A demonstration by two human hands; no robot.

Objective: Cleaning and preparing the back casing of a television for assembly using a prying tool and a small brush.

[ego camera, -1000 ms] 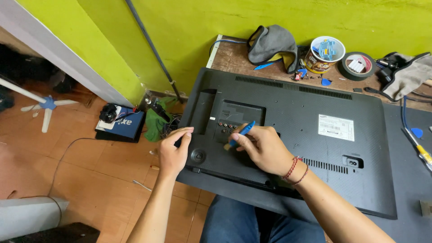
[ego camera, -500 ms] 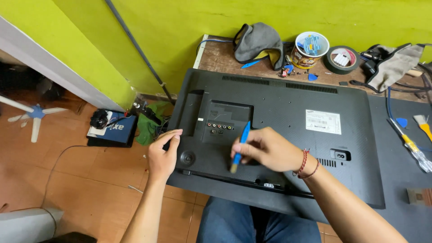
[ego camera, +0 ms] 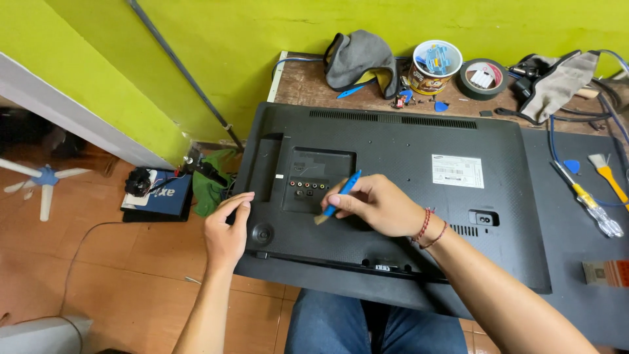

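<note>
A: What has changed in the last second on our monitor back panel (ego camera: 406,196)?

B: We have swung the small blue-handled brush (ego camera: 337,196) round. 1 second ago it lay low across the port recess, handle pointing up and right; half a second ago it stood nearly upright over the lower panel. Now it slants again, bristles down and left, just below the row of coloured sockets (ego camera: 309,186).

A: And our right hand (ego camera: 377,204)?

B: Its fingers are clenched on the brush handle in a pen-like pinch, wrist resting on the panel. It has moved little; the brush tip is what has travelled.

A: The left hand (ego camera: 228,231)?

B: It stays at the panel's left edge, fingers curled over the rim beside the round boss (ego camera: 263,233), holding nothing separate, only bracing the casing. It looks the same in all 3 views.

A: Where does the monitor lie?

B: Face down across our lap and the bench (ego camera: 308,82), its far edge near the grey cloth cap (ego camera: 360,59), the tub of small parts (ego camera: 434,64) and the roll of black tape (ego camera: 483,77).

A: So what do we make of it?

B: We judge that the brushing is working through the socket recess stroke by stroke, with the wide right half of the panel seemingly untouched so far.
</note>
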